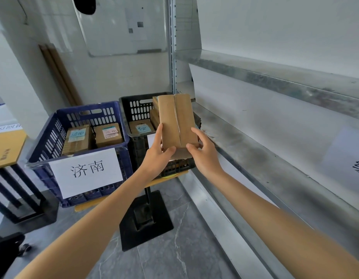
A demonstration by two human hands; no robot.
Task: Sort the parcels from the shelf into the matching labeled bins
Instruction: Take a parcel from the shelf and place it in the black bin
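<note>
Currently we log a sorting step in hand: one cardboard parcel is held in the air at the centre of the frame, overlapping the black bin behind it, far end tipped up.

Left hand: grips the near left corner, thumb laid up the left side, other fingers curled under the end. Right hand: pinches the near right corner between thumb and fingers.

The face towards us shows only a taped seam. We see no label on it, so we cannot tell its destination.

The blue bin, left of centre, carries a white sign and holds two labelled boxes. The black bin's own sign is mostly hidden behind the left hand. The metal shelf runs along the right of the frame.

Next move, in our judgement: turn the parcel to find its label, match it to a bin sign, then lower it in flat. The black bin looks stacked on its right side, so a free spot needs picking.
</note>
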